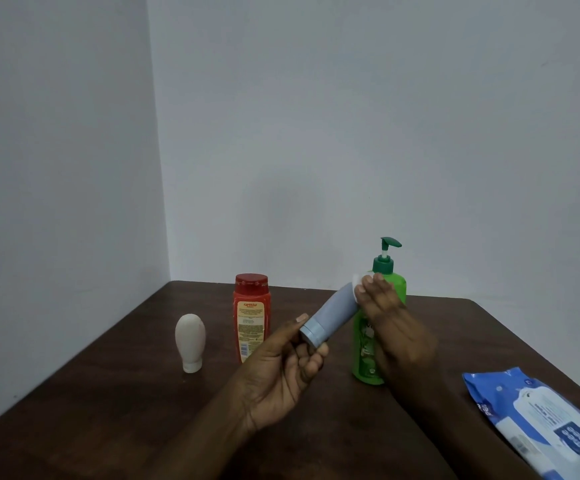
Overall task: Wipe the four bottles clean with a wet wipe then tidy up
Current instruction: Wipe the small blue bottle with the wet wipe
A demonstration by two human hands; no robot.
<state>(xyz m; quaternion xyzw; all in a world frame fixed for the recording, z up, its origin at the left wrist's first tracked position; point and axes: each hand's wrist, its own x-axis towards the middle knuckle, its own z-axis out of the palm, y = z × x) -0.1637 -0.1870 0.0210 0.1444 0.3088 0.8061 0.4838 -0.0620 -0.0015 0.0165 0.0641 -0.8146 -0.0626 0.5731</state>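
The grey bottle (333, 315) is held above the table's (108, 393) middle. Its long axis slants from the cap, low and near the person, up and away rightward. The left hand (281, 368) pinches the cap end. The right hand (392, 327), nearer the far end, curls over the wipe (355, 279) there, so the next stroke probably runs down toward the cap.

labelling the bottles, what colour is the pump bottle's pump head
Dark green pump head, atop a lighter green pump bottle; best seen in the head view.
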